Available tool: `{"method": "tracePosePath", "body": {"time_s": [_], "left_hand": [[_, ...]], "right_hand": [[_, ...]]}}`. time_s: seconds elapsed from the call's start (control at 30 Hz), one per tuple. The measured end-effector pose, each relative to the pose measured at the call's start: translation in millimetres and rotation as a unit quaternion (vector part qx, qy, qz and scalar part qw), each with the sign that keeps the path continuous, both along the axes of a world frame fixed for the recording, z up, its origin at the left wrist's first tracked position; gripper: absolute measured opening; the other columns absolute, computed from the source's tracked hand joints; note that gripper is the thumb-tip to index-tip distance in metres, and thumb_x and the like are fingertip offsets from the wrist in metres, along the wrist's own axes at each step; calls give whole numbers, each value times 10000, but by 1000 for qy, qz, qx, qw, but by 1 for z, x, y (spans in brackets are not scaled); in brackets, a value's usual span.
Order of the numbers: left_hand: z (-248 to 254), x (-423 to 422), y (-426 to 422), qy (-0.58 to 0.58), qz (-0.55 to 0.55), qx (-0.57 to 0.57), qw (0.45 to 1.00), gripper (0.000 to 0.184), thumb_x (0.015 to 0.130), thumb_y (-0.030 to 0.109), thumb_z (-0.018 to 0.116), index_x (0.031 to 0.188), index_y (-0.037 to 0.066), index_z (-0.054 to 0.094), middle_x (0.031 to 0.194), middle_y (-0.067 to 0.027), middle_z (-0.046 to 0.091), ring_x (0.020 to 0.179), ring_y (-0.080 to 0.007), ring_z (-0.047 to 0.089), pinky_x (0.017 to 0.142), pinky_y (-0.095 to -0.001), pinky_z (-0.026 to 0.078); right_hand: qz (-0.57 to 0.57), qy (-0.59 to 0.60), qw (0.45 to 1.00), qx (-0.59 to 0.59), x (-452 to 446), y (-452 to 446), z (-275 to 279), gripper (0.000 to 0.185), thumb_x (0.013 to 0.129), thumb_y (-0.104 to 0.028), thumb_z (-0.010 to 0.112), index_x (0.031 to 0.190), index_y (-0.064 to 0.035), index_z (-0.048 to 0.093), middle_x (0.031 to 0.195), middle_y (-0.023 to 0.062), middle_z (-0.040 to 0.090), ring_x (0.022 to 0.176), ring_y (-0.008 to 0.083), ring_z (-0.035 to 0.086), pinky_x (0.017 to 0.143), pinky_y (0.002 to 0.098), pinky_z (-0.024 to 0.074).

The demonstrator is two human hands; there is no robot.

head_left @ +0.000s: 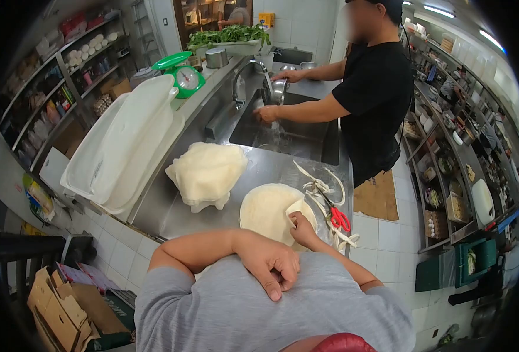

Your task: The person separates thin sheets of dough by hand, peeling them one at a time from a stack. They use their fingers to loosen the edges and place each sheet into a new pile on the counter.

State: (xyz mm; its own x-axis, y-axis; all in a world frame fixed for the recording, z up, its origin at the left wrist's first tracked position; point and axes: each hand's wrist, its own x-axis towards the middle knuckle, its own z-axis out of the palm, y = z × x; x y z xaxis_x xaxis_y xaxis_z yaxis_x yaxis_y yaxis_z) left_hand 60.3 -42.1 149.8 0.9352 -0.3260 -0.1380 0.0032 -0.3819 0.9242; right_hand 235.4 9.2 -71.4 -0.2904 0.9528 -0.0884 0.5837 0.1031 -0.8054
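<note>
A stack of thin, round, pale wrappers [268, 208] lies on the steel counter in front of me. My right hand [301, 229] pinches a folded-up edge of the top wrapper at the stack's right side. Held against my grey shirt, my left hand [269, 267] has its fingers curled in, and nothing shows in it. To the left of the stack sits a loose, draped heap of pale sheets [206, 173]. Red-handled scissors [340, 219] rest on the right among thin trimmed strips [324, 185].
Beyond the counter, a person in black [374, 88] holds a metal bowl [278, 91] under running water in the sink [250, 126]. White plastic tubs [124, 146] lean on the left. Behind them stand a green scale [186, 76] and a container of leafy greens [230, 36].
</note>
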Motion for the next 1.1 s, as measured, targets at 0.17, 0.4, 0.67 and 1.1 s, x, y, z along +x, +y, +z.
{"method": "tracePosePath", "body": {"time_s": [0.17,0.4,0.67,1.1], "left_hand": [[9,1,-25,-297,216,3,930,483,798,481,657,992,41,602,822,-48,570,797,-216,528,809,-337,356],[-12,-15,-1,-118,24,-83,989,627,765,544,659,1114,28,582,1003,-84,559,918,-242,519,873,-371,346],[9,-18,-15,-170,86,-124,974,588,763,568,647,972,19,625,825,-53,560,778,-204,522,772,-337,370],[-12,-27,-7,-213,97,-165,958,471,749,454,714,879,10,623,911,-106,606,794,-213,556,747,-343,402]], "right_hand": [[-7,36,999,-29,1,2,-5,421,693,-19,566,1109,-18,500,882,202,570,811,322,579,720,387,468],[-3,22,998,52,2,3,-17,386,713,-39,575,1094,-34,511,715,94,556,660,202,545,607,330,445],[-16,20,1000,13,3,-1,-8,369,710,-73,588,1069,-28,515,747,158,591,689,295,593,648,380,471],[-3,-12,1000,-23,6,-2,-9,389,746,-167,610,1098,-52,489,729,149,617,685,290,621,639,373,482]]}}
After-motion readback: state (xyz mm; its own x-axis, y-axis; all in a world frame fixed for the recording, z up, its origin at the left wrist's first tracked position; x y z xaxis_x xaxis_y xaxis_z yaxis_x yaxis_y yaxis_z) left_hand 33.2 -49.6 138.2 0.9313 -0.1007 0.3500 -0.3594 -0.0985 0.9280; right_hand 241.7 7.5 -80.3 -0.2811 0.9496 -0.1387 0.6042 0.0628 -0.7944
